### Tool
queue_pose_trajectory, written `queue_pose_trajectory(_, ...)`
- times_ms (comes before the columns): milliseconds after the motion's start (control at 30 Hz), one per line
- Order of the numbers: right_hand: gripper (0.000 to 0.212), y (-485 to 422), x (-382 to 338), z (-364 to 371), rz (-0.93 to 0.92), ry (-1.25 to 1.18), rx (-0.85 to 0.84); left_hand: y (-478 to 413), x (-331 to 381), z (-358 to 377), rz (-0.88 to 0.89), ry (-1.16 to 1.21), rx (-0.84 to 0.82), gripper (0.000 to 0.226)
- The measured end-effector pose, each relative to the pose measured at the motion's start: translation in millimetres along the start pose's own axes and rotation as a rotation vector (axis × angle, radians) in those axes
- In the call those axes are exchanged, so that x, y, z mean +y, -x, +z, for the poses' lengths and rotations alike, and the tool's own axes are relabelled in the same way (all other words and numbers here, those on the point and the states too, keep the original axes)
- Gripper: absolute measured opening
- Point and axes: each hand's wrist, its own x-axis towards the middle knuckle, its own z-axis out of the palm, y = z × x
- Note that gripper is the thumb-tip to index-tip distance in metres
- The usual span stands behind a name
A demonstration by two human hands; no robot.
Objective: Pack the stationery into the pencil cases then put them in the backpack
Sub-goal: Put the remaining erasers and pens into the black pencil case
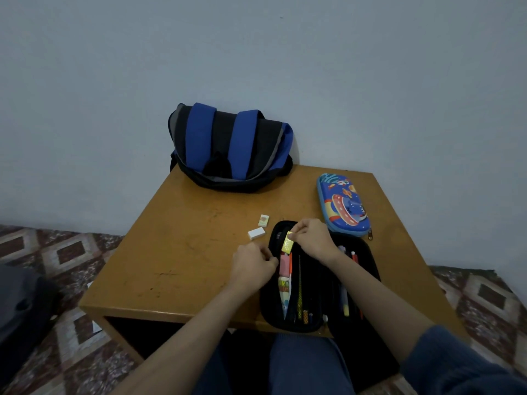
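Packing step: right hand (312,240) is pinching a small yellow rectangular eraser (287,244) over the open black fabric pencil case (265,303), left hand (252,265) curling onto its 9 o'clock rim; next move, likely, is dropping it inside, then fetching the two white erasers (256,233) lying at 10 o'clock.

Table (182,252) under my arms: wood, smooth, low sheen, scuffed. Backpack (228,146) and black pencil case (316,286): matt cloth; blue pencil case (342,206): glossy moulded shell. Yellow eraser (287,244) pinched in my right hand (312,239): shiny wrapper.
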Motion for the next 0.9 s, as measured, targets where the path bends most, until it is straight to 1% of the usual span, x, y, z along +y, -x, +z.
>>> queue_pose_trajectory(67,0.015,1,1,2,-0.018,0.056,-0.010,0,-2,1,-0.013,0.031,-0.009,0.008)
queue_pose_trajectory(133,0.005,0,2,1,-0.040,0.116,-0.021,0,-4,1,-0.011,0.045,-0.001,0.010)
queue_pose_trajectory(167,0.008,0,3,0,-0.050,0.153,-0.035,-1,-4,2,-0.006,0.047,0.003,0.011)
queue_pose_trajectory(267,0.023,1,4,2,-0.051,0.269,-0.108,-2,-4,3,0.010,0.040,-0.001,0.011)
queue_pose_trajectory(333,0.029,1,3,3,-0.054,0.310,-0.102,-1,-3,4,0.028,0.030,0.022,0.012)
queue_pose_trajectory(367,0.028,2,2,4,-0.055,0.316,-0.075,0,-2,5,0.042,0.022,0.041,0.013)
queue_pose_trajectory(467,0.009,2,5,8,-0.036,0.285,0.007,3,-2,8,0.097,0.007,0.117,0.010)
queue_pose_trajectory(533,0.008,2,7,9,-0.035,0.261,0.002,4,-4,11,0.138,0.003,0.132,0.011)
queue_pose_trajectory(633,0.005,-1,10,5,-0.073,0.255,-0.041,6,-9,15,0.206,-0.027,0.048,0.018)
queue_pose_trajectory(700,0.011,-4,11,0,-0.094,0.246,-0.074,6,-15,15,0.241,-0.022,-0.014,0.022)
queue_pose_trajectory(733,0.014,-5,10,-3,-0.096,0.239,-0.078,5,-18,14,0.248,0.020,-0.026,0.022)
queue_pose_trajectory(800,0.019,-9,6,-6,-0.087,0.235,-0.030,2,-26,9,0.227,0.119,-0.011,0.022)
queue_pose_trajectory(833,0.019,-10,3,-7,-0.089,0.246,0.011,0,-30,5,0.199,0.131,0.009,0.023)
queue_pose_trajectory(900,0.018,-12,-7,-4,-0.128,0.296,0.077,-6,-44,-3,0.126,0.050,0.051,0.031)
